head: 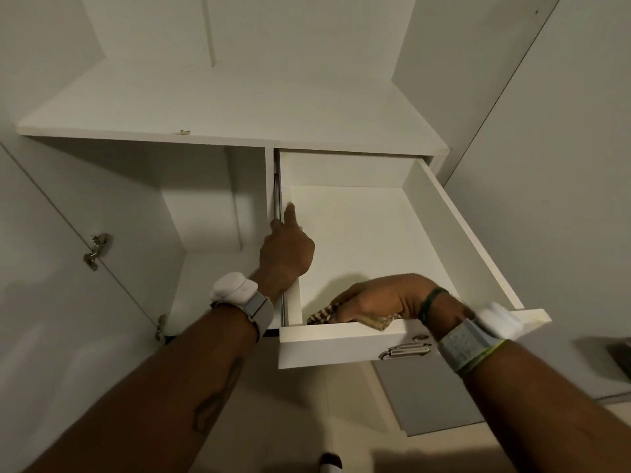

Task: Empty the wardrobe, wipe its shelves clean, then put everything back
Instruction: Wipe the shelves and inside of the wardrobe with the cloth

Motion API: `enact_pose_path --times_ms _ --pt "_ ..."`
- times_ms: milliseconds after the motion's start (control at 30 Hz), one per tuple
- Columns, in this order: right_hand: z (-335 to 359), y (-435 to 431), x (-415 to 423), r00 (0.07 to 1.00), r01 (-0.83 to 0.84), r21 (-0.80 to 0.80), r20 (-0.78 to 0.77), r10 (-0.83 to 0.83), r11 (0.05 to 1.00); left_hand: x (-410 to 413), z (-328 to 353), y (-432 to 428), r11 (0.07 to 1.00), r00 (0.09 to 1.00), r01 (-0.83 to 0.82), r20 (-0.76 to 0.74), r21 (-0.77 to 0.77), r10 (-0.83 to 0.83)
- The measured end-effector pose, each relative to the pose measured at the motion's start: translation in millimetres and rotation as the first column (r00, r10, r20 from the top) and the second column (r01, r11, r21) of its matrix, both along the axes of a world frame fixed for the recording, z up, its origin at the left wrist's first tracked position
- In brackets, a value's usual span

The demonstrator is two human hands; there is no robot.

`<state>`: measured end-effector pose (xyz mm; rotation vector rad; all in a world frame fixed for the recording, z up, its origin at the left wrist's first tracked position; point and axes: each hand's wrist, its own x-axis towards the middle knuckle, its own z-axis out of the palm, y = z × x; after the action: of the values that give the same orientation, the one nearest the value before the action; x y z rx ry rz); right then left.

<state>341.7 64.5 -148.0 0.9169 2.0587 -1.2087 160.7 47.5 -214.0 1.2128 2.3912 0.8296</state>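
Observation:
A white wardrobe drawer (pixel 444 213) is pulled out on the right, and its bottom is bare. My left hand (pixel 286 249) grips the drawer's left wall, thumb up along the inside and fingers curled over the outer side by the metal runner. My right hand (pixel 379 297) lies palm down on a striped brown cloth (pixel 319 315) in the drawer's near corner, just behind the front panel. Most of the cloth is hidden under the hand. The white shelf (pixel 239 107) above the drawer is bare.
An open compartment (pixel 198 216) lies left of the drawer, with the open wardrobe door and its hinge (pixel 97 250) further left. A metal handle (pixel 406 352) sits on the drawer front. A grey panel (pixel 426 397) stands below the drawer, and a closed door (pixel 553 165) at right.

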Motion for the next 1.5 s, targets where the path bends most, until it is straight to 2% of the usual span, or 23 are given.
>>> enact_pose_path --times_ms 67,200,333,433,567,767,833,967,1000,1067,1133,1200,1233,1267,1367,1433,1500 --pt "1 -10 -11 0.997 -0.067 0.017 0.05 0.066 0.998 -1 -1 -2 1.0 1.0 0.001 0.0 -0.004 -0.001" --pt "7 -26 -37 0.998 0.061 0.03 0.005 -0.061 0.998 -3 3 -1 1.0 1.0 0.007 0.007 -0.008 -0.007" --pt "10 -36 -30 1.0 0.014 0.109 0.004 -0.015 0.994 0 5 -3 1.0 1.0 0.005 0.028 -0.02 -0.004" --pt "20 -26 -10 0.993 -0.049 0.208 0.115 0.026 0.977 2 7 -4 1.0 0.999 0.0 0.033 -0.026 0.001" --pt "20 -26 -9 0.967 -0.116 0.232 0.25 0.056 0.966 2 8 -7 0.999 1.0 0.014 0.015 -0.041 -0.013" --pt "18 -54 -36 0.999 -0.041 0.299 0.01 0.04 0.954 2 9 -4 0.999 1.0 0.015 0.015 -0.03 -0.015" --pt "15 -51 -22 0.998 0.023 0.345 -0.057 -0.004 0.938 5 8 1 1.0 1.0 0.019 0.017 -0.01 -0.018" --pt "29 -46 3 0.96 0.039 0.335 -0.273 0.058 0.941 3 7 -2 0.999 0.999 0.037 -0.017 -0.028 -0.037" --pt "38 -41 10 0.941 0.042 0.329 -0.33 0.074 0.943 3 7 -3 0.998 0.997 0.051 -0.061 -0.038 -0.054" --pt "56 -18 26 0.913 0.1 0.352 -0.404 0.055 0.931 5 4 -6 0.996 0.941 0.045 -0.332 -0.076 -0.068" --pt "68 16 50 0.898 0.224 0.407 -0.44 -0.025 0.886 5 0 -4 0.988 0.776 0.054 -0.617 -0.144 -0.133" --pt "65 52 79 0.909 0.312 0.472 -0.402 -0.114 0.824 13 2 0 0.967 0.634 0.12 -0.731 -0.227 -0.25" --pt "59 68 92 0.927 0.311 0.504 -0.349 -0.139 0.806 22 4 5 0.936 0.628 0.166 -0.698 -0.312 -0.344" --pt "48 79 103 0.944 0.294 0.505 -0.289 -0.162 0.812 32 2 13 0.888 0.661 0.217 -0.608 -0.406 -0.44" --pt "16 79 115 0.954 0.274 0.283 -0.199 -0.223 0.919 66 4 37 0.681 0.754 0.373 -0.222 -0.63 -0.618" --pt "1 64 98 0.969 0.214 0.15 -0.158 -0.19 0.965 79 -6 48 0.643 0.747 0.429 -0.15 -0.634 -0.647" --pt "-6 54 85 0.992 0.086 0.107 -0.101 -0.075 0.991 89 -11 56 0.649 0.764 0.425 -0.135 -0.631 -0.631"
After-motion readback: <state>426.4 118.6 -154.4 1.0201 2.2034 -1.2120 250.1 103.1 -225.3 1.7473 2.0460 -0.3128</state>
